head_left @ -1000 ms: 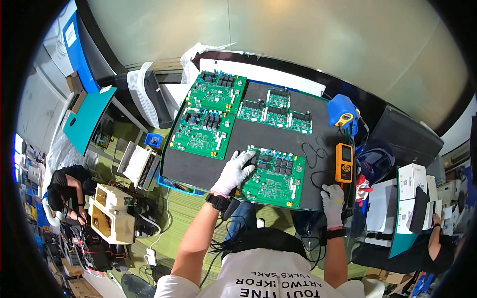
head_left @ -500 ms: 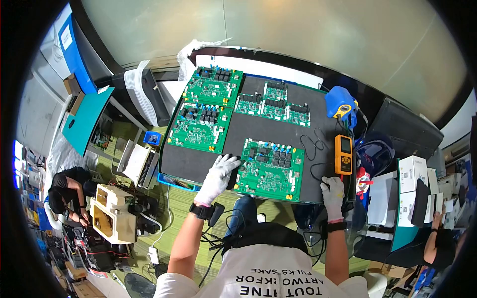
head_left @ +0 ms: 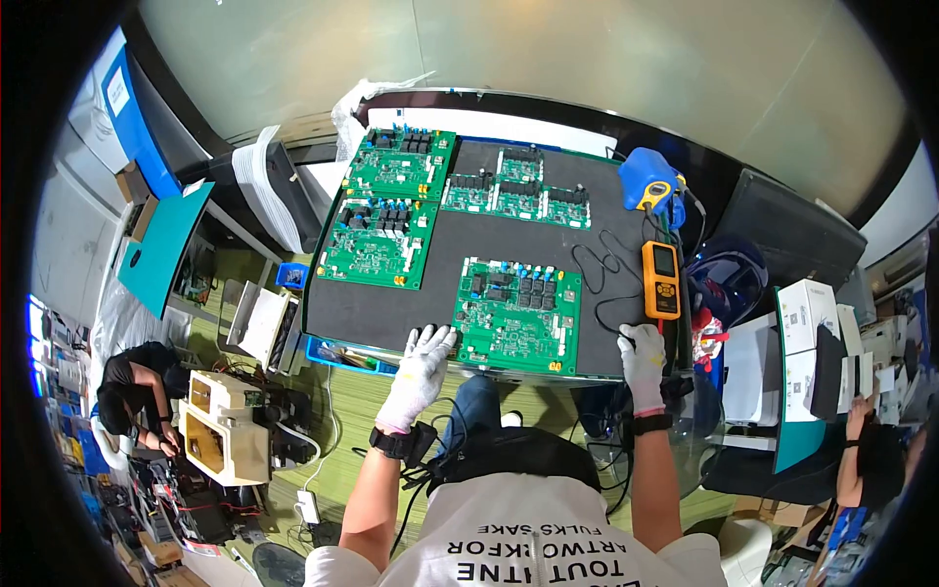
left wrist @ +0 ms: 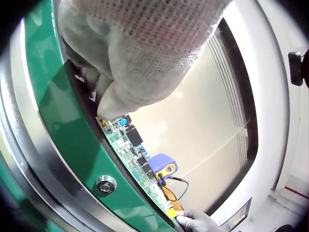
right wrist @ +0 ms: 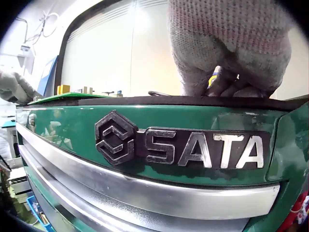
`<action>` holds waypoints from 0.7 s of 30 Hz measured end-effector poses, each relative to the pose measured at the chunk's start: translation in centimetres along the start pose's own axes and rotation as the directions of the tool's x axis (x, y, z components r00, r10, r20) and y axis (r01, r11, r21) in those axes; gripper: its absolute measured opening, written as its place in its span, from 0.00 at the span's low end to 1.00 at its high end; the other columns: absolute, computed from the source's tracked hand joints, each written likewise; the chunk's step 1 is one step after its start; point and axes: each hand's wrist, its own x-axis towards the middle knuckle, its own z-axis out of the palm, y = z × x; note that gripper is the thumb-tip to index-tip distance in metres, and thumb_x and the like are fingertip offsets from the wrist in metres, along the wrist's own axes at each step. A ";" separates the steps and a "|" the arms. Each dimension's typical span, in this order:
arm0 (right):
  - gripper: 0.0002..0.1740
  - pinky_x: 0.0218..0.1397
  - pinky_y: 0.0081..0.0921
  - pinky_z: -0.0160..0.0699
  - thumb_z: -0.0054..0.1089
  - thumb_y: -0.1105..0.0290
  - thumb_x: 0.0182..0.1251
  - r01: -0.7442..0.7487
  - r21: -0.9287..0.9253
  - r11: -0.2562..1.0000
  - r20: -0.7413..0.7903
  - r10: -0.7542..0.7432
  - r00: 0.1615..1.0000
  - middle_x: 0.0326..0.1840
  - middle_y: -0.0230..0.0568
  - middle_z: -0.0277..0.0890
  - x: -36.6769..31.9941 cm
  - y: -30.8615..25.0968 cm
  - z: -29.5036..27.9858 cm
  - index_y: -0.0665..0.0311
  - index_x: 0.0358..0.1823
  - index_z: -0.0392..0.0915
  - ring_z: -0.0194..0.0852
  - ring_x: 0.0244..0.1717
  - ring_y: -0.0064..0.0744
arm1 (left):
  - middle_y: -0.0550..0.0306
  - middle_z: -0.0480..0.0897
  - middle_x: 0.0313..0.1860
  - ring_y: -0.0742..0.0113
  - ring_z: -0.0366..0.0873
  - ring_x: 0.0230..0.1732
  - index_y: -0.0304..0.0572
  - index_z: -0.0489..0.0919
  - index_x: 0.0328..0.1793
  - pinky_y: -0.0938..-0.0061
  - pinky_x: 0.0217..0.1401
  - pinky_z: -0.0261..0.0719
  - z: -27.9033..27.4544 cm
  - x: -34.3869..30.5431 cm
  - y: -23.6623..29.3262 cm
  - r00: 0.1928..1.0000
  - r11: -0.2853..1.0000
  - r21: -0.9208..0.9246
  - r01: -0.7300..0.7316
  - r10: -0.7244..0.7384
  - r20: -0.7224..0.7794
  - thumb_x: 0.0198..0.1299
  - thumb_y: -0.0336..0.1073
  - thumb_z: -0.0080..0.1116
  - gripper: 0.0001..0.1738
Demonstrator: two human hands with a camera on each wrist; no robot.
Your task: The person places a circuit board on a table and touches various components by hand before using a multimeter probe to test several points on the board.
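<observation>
My gloved left hand rests at the front edge of the black mat, just off the front-left corner of a green circuit board. In the left wrist view a fingertip of that glove sits right at the end of the board. The board lies flat, its black relays toward the back. My gloved right hand rests on the mat's front edge, right of the board and below an orange handheld meter. In the right wrist view the right glove's fingers point down onto the mat, fingertips partly hidden.
Two large boards, one in front of the other, lie at the mat's left. Several smaller boards sit at the back middle. A thin black cable curls beside the meter. A blue-and-yellow device stands at the back right.
My left hand has left the board's left side and moved toward me to the mat's front edge. The right hand stays near the meter. The head view has shifted slightly.
</observation>
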 end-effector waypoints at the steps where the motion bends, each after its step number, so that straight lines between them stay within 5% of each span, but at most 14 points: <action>1: 0.11 0.49 0.32 0.69 0.64 0.70 0.50 0.008 -0.004 1.000 -0.006 -0.008 1.000 0.38 0.36 0.72 0.0 0.1 0.1 0.57 0.38 0.79 0.69 0.45 0.40 | 0.44 0.67 0.64 0.41 0.58 0.67 0.43 0.66 0.66 0.52 0.72 0.46 0.0 0.0 0.0 1.000 1.000 0.000 0.004 -0.004 0.007 0.54 0.24 0.46 0.29; 16: 0.10 0.48 0.32 0.71 0.66 0.68 0.49 -0.053 -0.027 0.998 -0.023 0.053 0.998 0.37 0.33 0.74 0.0 0.0 0.4 0.55 0.35 0.81 0.71 0.44 0.38 | 0.49 0.64 0.67 0.49 0.54 0.71 0.47 0.64 0.68 0.55 0.74 0.39 0.7 -0.1 -0.8 0.999 1.000 0.003 0.025 -0.026 0.041 0.55 0.24 0.47 0.31; 17: 0.10 0.48 0.32 0.71 0.66 0.68 0.49 -0.049 -0.023 0.999 -0.021 0.049 0.999 0.37 0.33 0.74 0.0 0.0 0.4 0.55 0.35 0.81 0.71 0.44 0.38 | 0.47 0.68 0.64 0.47 0.59 0.68 0.45 0.68 0.65 0.54 0.73 0.46 0.8 -0.1 -0.8 1.000 1.000 0.015 -0.005 0.005 -0.022 0.51 0.23 0.49 0.31; 21: 0.11 0.46 0.32 0.71 0.66 0.70 0.47 0.004 0.015 1.000 -0.069 -0.003 0.998 0.35 0.34 0.74 -0.2 0.3 0.6 0.56 0.35 0.81 0.71 0.42 0.38 | 0.47 0.68 0.64 0.47 0.59 0.68 0.45 0.68 0.65 0.55 0.73 0.46 0.8 -0.1 -1.0 1.000 1.000 0.030 -0.001 0.001 -0.004 0.52 0.24 0.49 0.30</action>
